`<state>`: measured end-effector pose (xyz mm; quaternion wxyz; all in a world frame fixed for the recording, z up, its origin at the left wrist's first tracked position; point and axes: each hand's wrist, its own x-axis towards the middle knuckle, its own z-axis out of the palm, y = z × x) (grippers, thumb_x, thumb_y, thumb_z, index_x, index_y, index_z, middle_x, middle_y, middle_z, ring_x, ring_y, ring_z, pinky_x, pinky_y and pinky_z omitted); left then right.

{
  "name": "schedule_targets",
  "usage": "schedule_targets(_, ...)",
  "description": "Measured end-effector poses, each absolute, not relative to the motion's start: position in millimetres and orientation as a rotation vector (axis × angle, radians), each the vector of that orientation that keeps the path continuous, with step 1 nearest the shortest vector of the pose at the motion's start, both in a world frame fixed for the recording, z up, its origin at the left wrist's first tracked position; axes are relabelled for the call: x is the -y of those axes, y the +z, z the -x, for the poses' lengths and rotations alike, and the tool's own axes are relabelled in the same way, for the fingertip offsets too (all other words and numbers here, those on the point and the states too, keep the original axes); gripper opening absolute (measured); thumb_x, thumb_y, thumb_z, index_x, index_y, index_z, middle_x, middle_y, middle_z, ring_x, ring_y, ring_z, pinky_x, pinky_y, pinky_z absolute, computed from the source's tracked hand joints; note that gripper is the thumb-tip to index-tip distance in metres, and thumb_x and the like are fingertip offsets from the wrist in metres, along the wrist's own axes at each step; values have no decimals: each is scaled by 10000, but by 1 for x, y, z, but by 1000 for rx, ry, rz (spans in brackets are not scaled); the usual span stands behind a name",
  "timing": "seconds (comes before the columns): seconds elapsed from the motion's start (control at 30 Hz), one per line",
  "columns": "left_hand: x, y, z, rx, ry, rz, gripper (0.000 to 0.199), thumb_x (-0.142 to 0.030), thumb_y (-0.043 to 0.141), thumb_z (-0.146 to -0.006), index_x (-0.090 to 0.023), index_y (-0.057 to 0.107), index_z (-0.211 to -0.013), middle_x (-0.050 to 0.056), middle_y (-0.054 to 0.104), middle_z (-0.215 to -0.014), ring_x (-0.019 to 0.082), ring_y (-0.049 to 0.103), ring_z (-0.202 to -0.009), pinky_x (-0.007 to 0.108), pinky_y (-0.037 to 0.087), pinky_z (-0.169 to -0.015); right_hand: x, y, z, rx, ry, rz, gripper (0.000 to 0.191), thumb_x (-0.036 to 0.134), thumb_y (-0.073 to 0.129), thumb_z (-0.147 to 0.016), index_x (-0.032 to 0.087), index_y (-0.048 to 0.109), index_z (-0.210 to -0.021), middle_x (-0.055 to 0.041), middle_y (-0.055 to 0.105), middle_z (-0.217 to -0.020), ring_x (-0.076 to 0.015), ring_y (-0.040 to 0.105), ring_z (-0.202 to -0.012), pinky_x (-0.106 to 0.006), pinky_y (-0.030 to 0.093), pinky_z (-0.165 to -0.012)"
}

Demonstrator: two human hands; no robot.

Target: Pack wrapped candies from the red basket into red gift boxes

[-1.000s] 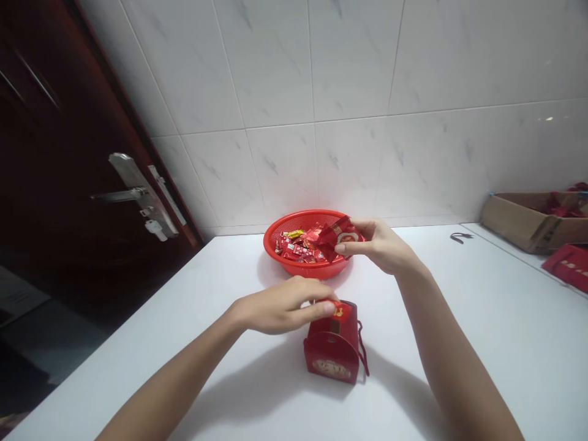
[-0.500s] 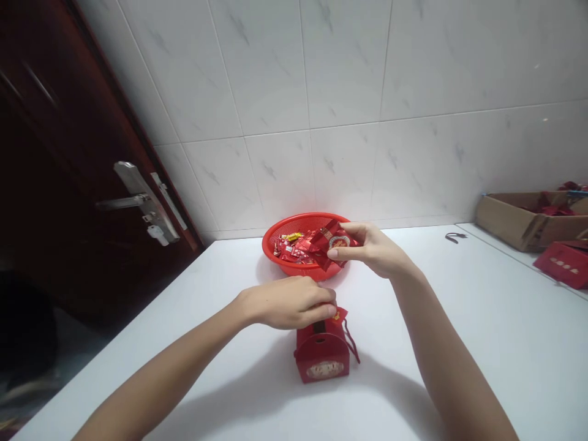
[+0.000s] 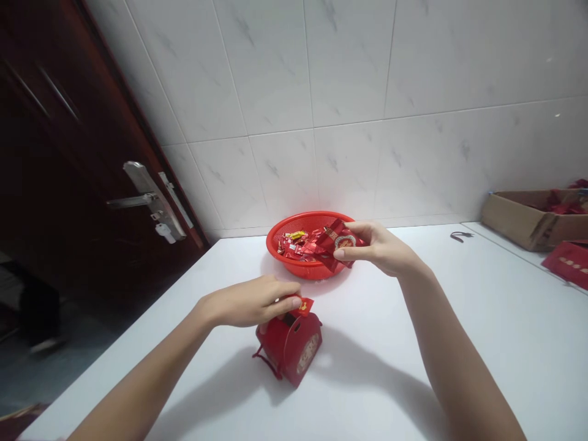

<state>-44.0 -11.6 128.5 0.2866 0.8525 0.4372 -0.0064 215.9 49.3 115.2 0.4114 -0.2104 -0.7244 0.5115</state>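
A small dark red gift box (image 3: 287,349) with an arched top and thin cord handles stands on the white table in front of me. Over its top, my left hand (image 3: 257,301) is closed, pinching a small red candy packet (image 3: 305,306) with gold lettering between thumb and fingers. Some of these fingers are hidden behind the box's top. My right hand (image 3: 379,248) grips a shiny red wrapped packet (image 3: 337,244) with a round pale label, held above the right rim of a red plastic basket (image 3: 312,271). Several red and yellow wrapped candies (image 3: 298,244) lie inside the basket.
At the far right stands a cardboard box (image 3: 514,223) holding red items, with a red box (image 3: 567,263) in front of it. A dark cord (image 3: 460,236) lies near the tiled wall (image 3: 349,165). On the left is a dark door with a metal handle (image 3: 131,201).
My left hand has moved left with the candy packet. The gift box has shifted left and turned, its labelled end now facing right. My right hand still holds its packet by the basket.
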Motion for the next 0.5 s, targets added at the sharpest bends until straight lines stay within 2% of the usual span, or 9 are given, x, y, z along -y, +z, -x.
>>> schedule_targets(0.13, 15, 124, 48, -1199, 27, -2256, 462, -594, 354, -991, -214, 484, -763, 6, 591, -688, 152, 519, -577, 258, 356, -534, -47, 118, -219, 1824, 1289, 529, 171, 292, 800, -767, 178, 771, -891, -2, 634, -685, -134, 557, -637, -262, 478, -586)
schedule_targets(0.3, 15, 121, 51, -1214, -9, -2113, 444, -606, 364, -981, -217, 461, -789, -3, 614, -725, 133, 544, -510, 252, 408, -523, -46, 121, -226, 1774, 1313, 522, 179, 282, 803, -767, 187, 787, -917, -6, 683, -714, -139, 598, -662, -265, 485, -618)
schedule_targets(0.5, 16, 125, 50, -1221, -30, -2223, 432, -563, 383, -983, -212, 520, -773, 13, 579, -693, 156, 537, -583, 253, 353, -511, -50, 121, -238, 1661, 1259, 570, 196, 279, 831, -729, 181, 788, -893, -9, 675, -696, -141, 593, -647, -262, 480, -579)
